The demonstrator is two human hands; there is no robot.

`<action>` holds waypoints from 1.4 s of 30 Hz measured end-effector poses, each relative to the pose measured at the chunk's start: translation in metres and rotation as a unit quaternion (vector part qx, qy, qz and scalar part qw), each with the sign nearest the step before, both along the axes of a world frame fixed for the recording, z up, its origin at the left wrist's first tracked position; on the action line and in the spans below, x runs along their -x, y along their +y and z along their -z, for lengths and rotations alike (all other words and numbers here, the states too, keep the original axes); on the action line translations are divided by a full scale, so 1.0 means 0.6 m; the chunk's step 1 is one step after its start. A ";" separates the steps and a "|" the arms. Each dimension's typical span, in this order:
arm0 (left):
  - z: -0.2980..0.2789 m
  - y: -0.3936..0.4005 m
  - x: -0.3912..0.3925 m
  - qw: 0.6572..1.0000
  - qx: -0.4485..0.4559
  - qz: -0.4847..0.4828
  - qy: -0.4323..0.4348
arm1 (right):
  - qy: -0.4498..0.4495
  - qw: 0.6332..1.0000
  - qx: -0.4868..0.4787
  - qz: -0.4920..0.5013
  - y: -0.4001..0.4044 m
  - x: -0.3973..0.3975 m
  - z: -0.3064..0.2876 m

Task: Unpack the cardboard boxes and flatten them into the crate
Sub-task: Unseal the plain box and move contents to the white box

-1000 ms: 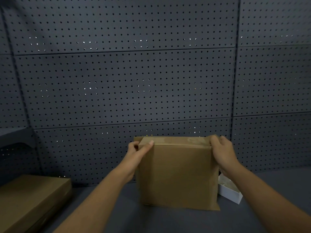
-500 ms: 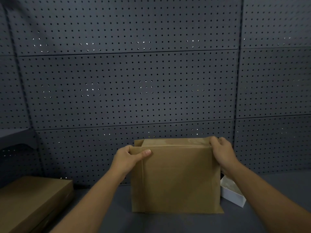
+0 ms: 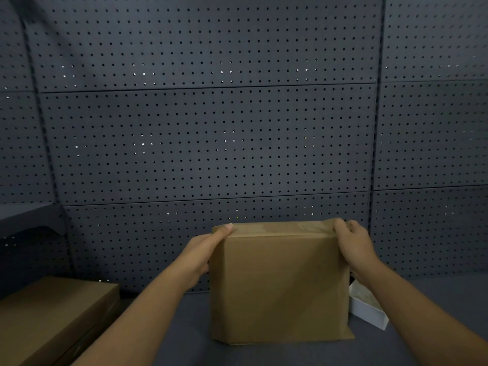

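Cardboard box stands upright on the desk between your hands. Left hand clamps its top left corner, right hand clamps the top right corner. Looks like you're on the opening step; next, pry the top flaps apart. No crate visible.

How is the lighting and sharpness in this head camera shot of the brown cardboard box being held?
Head view: dim, bluish light; the upright brown cardboard box and both hands (left hand, right hand) look soft; wide-angle bowing curves the dark grey perforated wall panels, where some holes glint.
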State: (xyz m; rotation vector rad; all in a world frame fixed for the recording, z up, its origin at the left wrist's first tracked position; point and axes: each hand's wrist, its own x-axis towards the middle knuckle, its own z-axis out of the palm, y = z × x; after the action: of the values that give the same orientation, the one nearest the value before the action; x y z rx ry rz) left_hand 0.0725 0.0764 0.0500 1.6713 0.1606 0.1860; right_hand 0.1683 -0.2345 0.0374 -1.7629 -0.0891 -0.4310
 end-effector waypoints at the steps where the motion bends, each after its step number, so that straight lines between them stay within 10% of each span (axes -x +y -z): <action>1: 0.000 -0.002 -0.002 1.000 0.013 -0.007 -0.001 | 0.001 1.000 0.001 0.000 -0.001 0.000 0.000; 25: 0.064 0.009 -0.004 0.984 0.154 -0.013 -0.089 | 0.026 0.998 -0.042 -0.038 -0.007 0.014 -0.002; 32: 0.152 0.056 0.013 0.972 0.043 0.222 0.065 | 0.035 0.996 -0.071 -0.042 -0.001 0.003 0.004; 42: 0.174 0.059 0.007 0.955 -0.155 0.206 0.149 | 0.048 0.996 -0.054 -0.042 0.000 -0.009 0.006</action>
State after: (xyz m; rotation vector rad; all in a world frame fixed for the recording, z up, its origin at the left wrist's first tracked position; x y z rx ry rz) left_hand 0.0684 0.1116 -0.0544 1.9986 0.0035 -0.3773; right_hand 0.1738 -0.2346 0.0336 -1.6640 -0.0691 -0.2844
